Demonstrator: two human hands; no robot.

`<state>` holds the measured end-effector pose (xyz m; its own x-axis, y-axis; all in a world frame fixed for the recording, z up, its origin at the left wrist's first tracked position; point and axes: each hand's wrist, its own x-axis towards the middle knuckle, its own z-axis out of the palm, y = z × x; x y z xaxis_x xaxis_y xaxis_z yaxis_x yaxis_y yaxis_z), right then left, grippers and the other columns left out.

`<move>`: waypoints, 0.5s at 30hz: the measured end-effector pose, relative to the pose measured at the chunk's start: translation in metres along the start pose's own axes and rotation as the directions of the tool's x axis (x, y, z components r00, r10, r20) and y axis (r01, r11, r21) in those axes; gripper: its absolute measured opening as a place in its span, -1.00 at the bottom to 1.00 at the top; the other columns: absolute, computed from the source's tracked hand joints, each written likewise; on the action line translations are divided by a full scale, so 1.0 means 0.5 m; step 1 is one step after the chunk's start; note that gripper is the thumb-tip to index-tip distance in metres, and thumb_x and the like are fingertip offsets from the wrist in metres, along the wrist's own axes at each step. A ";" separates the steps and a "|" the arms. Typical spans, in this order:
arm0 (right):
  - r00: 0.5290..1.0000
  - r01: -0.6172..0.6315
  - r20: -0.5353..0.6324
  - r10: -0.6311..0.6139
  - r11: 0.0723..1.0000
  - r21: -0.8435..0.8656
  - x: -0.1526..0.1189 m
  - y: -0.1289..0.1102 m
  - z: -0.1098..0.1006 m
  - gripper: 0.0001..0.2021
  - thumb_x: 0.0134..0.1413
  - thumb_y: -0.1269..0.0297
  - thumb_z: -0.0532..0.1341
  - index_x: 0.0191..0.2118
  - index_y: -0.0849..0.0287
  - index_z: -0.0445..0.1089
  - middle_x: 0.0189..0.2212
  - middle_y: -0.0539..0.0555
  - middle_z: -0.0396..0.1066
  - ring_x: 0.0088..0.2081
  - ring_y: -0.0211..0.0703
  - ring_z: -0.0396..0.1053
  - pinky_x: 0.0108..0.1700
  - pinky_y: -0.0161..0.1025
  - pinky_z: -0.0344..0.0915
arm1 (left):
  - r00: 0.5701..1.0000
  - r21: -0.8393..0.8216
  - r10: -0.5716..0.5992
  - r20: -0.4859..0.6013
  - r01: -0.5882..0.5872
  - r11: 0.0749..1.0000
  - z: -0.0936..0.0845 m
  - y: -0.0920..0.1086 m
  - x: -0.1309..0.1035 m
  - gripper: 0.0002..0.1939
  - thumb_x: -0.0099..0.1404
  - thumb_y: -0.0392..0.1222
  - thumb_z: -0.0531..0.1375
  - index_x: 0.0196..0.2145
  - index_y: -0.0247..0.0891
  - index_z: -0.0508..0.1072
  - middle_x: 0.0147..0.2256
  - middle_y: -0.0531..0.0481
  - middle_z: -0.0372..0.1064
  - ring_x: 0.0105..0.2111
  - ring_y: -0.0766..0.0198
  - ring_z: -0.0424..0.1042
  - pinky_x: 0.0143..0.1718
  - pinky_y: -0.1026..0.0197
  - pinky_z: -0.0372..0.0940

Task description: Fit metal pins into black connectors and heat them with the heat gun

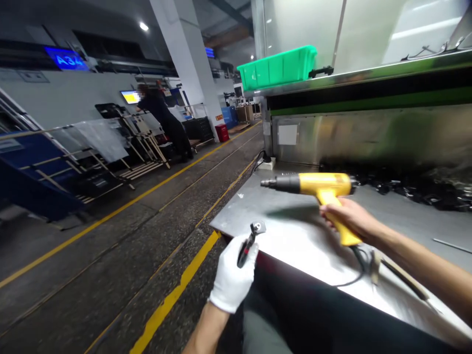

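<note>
My left hand [236, 270], in a white glove, is closed on a small black part [248, 248] with a red mark. A little off-white ring shows at the part's far end; its exact kind is unclear. This hand is just off the near left edge of the metal workbench [236, 211]. My bare right hand [344, 216] grips the handle of a yellow heat gun [324, 184] above the bench. The gun's black barrel and metal nozzle point left, beyond and above the gloved hand. From the handle's base a dark cord [359, 268] runs down to the bench.
Black parts [405, 187] are heaped along the bench's back. A hammer-like tool [401, 278] and a thin rod [452, 246] lie at right. On the shelf above stands a green bin [278, 69]. Across the aisle, a person [165, 118] leans toward racks.
</note>
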<state>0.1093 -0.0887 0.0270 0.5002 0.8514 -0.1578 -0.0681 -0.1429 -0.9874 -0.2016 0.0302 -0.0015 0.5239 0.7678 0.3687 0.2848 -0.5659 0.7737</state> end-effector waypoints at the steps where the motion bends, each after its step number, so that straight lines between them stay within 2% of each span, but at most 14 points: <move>1: 1.000 -0.009 -0.029 0.010 0.999 0.036 -0.029 0.002 -0.043 -0.82 0.19 0.16 0.33 -0.34 0.13 0.43 -0.41 0.10 0.43 -0.47 -0.18 0.37 -0.43 -0.15 0.30 | 0.999 0.015 0.030 -0.023 -0.029 0.999 0.018 -0.007 0.018 -0.76 0.46 -0.07 0.18 -0.06 -0.23 0.51 -0.11 -0.12 0.57 -0.07 0.10 0.54 0.03 0.13 0.40; 4: 0.996 -0.064 -0.060 0.071 0.992 0.109 -0.101 0.013 -0.145 -0.83 0.16 0.12 0.36 -0.25 0.10 0.52 -0.41 0.14 0.43 -0.45 -0.15 0.37 -0.39 -0.06 0.26 | 0.996 0.044 0.079 -0.030 -0.078 0.996 0.074 -0.018 0.074 -0.76 0.41 -0.09 0.20 -0.07 -0.27 0.49 -0.15 -0.14 0.56 -0.13 0.09 0.55 -0.01 0.12 0.41; 6: 0.995 -0.091 -0.032 0.098 0.982 0.165 -0.130 0.024 -0.188 -0.78 0.12 0.07 0.40 -0.21 0.08 0.57 -0.45 0.12 0.42 -0.49 -0.18 0.34 -0.42 -0.04 0.21 | 0.995 0.036 0.084 0.061 -0.086 0.996 0.101 -0.013 0.108 -0.76 0.39 -0.11 0.20 -0.08 -0.29 0.50 -0.18 -0.14 0.56 -0.17 0.11 0.54 -0.05 0.13 0.41; 8: 0.995 -0.102 -0.001 0.104 0.973 0.208 -0.142 0.039 -0.216 -0.75 0.06 0.04 0.45 -0.22 0.07 0.58 -0.41 0.13 0.45 -0.50 -0.20 0.34 -0.44 -0.04 0.17 | 0.973 0.021 0.095 0.212 -0.102 0.995 0.115 0.001 0.140 -0.80 0.38 -0.13 0.20 -0.15 -0.29 0.53 -0.24 -0.09 0.57 -0.24 0.16 0.53 -0.10 0.16 0.42; 11: 0.994 -0.111 0.006 0.113 0.967 0.230 -0.139 0.063 -0.245 -0.72 -0.03 0.06 0.51 -0.24 0.08 0.59 -0.33 0.18 0.48 -0.48 -0.17 0.36 -0.48 -0.06 0.18 | 0.903 0.024 0.102 0.417 -0.123 0.992 0.120 0.026 0.177 -0.84 0.36 -0.16 0.21 -0.24 -0.26 0.55 -0.31 -0.02 0.55 -0.30 0.20 0.51 -0.16 0.20 0.41; 13: 0.993 -0.113 -0.004 0.118 0.965 0.236 -0.135 0.081 -0.262 -0.70 -0.05 0.06 0.52 -0.22 0.08 0.59 -0.34 0.20 0.47 -0.48 -0.16 0.37 -0.48 -0.06 0.20 | 0.882 0.044 0.087 0.464 -0.121 0.992 0.123 0.034 0.190 -0.83 0.36 -0.15 0.19 -0.23 -0.26 0.55 -0.30 -0.02 0.55 -0.28 0.20 0.51 -0.15 0.20 0.41; 15: 0.991 -0.125 -0.009 0.130 0.965 0.232 -0.132 0.101 -0.278 -0.69 -0.04 0.05 0.52 -0.20 0.07 0.60 -0.35 0.21 0.48 -0.47 -0.15 0.40 -0.47 -0.03 0.22 | 0.888 0.061 0.079 0.453 -0.119 0.991 0.127 0.031 0.194 -0.83 0.36 -0.15 0.19 -0.21 -0.27 0.54 -0.28 -0.04 0.54 -0.26 0.19 0.50 -0.14 0.19 0.41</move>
<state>0.1928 -0.2222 -0.0104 0.4947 0.8211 -0.2847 -0.3282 -0.1269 -0.9360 -0.0954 0.0770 0.0138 0.8515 0.5009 0.1550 0.2688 -0.6708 0.6912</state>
